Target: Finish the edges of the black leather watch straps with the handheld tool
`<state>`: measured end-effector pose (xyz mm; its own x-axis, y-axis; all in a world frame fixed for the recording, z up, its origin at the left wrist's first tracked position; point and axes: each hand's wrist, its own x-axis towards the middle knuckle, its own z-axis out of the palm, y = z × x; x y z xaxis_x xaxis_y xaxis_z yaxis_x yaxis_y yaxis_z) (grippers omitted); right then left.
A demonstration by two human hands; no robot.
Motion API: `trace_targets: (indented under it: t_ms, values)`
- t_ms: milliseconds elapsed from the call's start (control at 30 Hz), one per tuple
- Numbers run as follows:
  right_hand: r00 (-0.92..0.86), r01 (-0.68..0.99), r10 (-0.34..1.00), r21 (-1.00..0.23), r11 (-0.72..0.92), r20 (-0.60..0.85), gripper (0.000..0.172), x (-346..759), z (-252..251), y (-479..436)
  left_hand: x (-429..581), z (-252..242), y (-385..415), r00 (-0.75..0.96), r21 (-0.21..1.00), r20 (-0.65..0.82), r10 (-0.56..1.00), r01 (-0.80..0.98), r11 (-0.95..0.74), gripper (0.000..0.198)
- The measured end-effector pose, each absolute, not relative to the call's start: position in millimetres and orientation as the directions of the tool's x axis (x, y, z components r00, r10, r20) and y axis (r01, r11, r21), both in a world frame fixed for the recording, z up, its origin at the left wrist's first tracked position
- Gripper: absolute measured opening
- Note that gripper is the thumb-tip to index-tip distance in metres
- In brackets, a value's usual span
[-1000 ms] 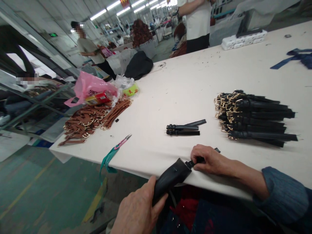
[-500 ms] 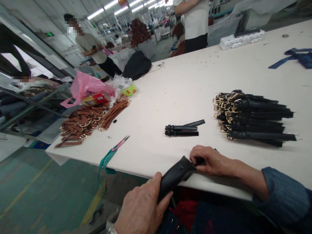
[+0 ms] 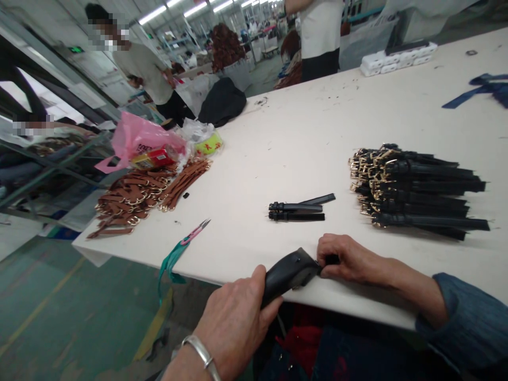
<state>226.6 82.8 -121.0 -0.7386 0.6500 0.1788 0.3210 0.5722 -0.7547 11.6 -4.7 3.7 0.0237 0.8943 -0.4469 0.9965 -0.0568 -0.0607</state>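
Observation:
My left hand (image 3: 238,312), with a silver bangle at the wrist, is closed around a black hair clipper (image 3: 286,275) at the front edge of the table. The clipper's head points right and meets the fingertips of my right hand (image 3: 345,259). Those fingers pinch a black strap (image 3: 331,259), mostly hidden by the hand. Just beyond lie several short black straps (image 3: 299,210) with buckles at their left ends. To the right is a heap of black straps (image 3: 424,193) with gold buckles and loose threads at their ends.
Pink-handled thread snips (image 3: 193,234) with a teal ribbon lie at the front edge. Brown straps (image 3: 135,198) with metal rings are piled left, beside a pink plastic bag (image 3: 141,137). Blue fabric (image 3: 482,90) and white rolls (image 3: 399,59) are at the far right. Two people stand beyond the table.
The clipper has rolled and tipped slightly in my left hand, its head moving a little right. My right hand has shifted slightly right. A background person has lowered their arms.

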Motion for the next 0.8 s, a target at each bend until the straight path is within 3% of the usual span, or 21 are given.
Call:
trace_targets:
  t_ms: [233,400,533,800]
  values:
    - [-0.733,0.305,0.651,-0.762,0.571,0.195,0.01,228,-121,81,-3,6,-18,-0.054,-0.162,-0.511,0.858,0.986,-0.034,0.039]
    - [-0.731,0.334,0.663,-0.762,0.555,0.163,0.01,227,-123,82,13,7,-10,0.011,-0.103,-0.45,0.893,0.993,-0.065,0.024]
    - [-0.727,0.351,0.671,-0.76,0.546,0.146,0.009,227,-123,82,13,-1,-4,0.028,-0.078,-0.409,0.912,0.995,-0.066,0.025]
    - [-0.736,0.339,0.659,-0.757,0.558,0.156,0.012,226,-127,82,-22,-12,-15,-0.133,-0.106,-0.364,0.922,0.989,0.101,0.033]
